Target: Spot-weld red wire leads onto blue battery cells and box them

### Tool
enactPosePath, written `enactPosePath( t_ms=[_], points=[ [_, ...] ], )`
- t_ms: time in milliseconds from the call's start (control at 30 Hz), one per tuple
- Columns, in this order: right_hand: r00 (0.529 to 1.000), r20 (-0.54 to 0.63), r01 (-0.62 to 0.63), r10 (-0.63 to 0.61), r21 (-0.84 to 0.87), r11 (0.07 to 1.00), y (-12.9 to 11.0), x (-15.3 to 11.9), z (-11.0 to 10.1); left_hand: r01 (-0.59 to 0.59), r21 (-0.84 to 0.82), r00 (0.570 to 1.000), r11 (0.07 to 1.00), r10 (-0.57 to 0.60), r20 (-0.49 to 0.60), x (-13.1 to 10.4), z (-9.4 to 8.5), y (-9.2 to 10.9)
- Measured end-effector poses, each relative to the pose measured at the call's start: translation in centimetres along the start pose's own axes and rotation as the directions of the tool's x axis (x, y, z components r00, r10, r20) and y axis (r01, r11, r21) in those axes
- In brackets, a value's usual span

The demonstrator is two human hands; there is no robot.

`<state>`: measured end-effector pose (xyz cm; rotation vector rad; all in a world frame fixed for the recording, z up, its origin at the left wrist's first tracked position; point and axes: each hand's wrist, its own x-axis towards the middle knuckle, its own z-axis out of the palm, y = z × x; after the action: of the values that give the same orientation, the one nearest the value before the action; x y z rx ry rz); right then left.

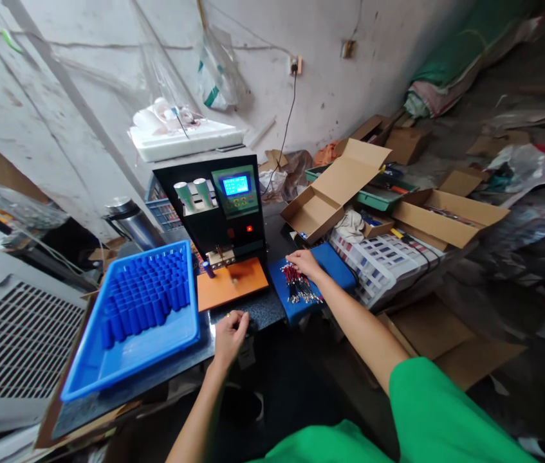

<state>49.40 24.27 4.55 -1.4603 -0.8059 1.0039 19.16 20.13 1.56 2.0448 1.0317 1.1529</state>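
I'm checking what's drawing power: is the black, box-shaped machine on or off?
On. The black, box-shaped machine has a lit blue rectangular screen and a glowing red light on its front.

Small, cluttered workshop: a black bench machine (253, 231) with lit display, a blue tray (132, 360) of blue cylinders (149, 296), open cardboard boxes (450, 218), a scuffed wall (262, 29); the blurred right side appears to hold plastic wrapping (527, 170).

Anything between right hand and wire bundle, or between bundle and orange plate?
Nothing visible either way. The right hand is already at the far end of the wire bundle. Toward the orange plate, no upright obstacle shows; the left hand is nearer the camera, off that line.
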Motion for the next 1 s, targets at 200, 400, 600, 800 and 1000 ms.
enactPosePath(
  t_ms=[200,400,600,800,1000],
  points=[
    [0.995,0.095,-0.017,0.003,0.145,0.989,-0.9,-1.8,0.6,0.088,-0.08,0.996,0.993,-0.09,-0.024,1.9,2.1,3.2],
    [0.99,0.143,-0.006,-0.02,0.175,0.985,-0.9,-3.3,1.1,0.221,-0.225,0.974,0.949,-0.228,-0.005,7.3,7.3,5.8],
    [0.986,0.165,-0.01,-0.02,0.174,0.985,-0.4,-3.9,1.3,0.341,-0.22,0.94,0.914,-0.326,0.104,9.8,10.2,5.7],
    [0.988,0.155,-0.026,-0.008,0.215,0.976,-0.7,-4.2,1.1,0.258,-0.196,0.966,0.946,-0.254,0.044,9.0,10.2,6.7],
    [1.0,-0.029,0.02,-0.011,0.322,0.946,-1.9,-3.8,-0.6,0.115,-0.426,0.97,0.897,-0.194,-0.147,9.1,7.8,9.0]
  ],
)
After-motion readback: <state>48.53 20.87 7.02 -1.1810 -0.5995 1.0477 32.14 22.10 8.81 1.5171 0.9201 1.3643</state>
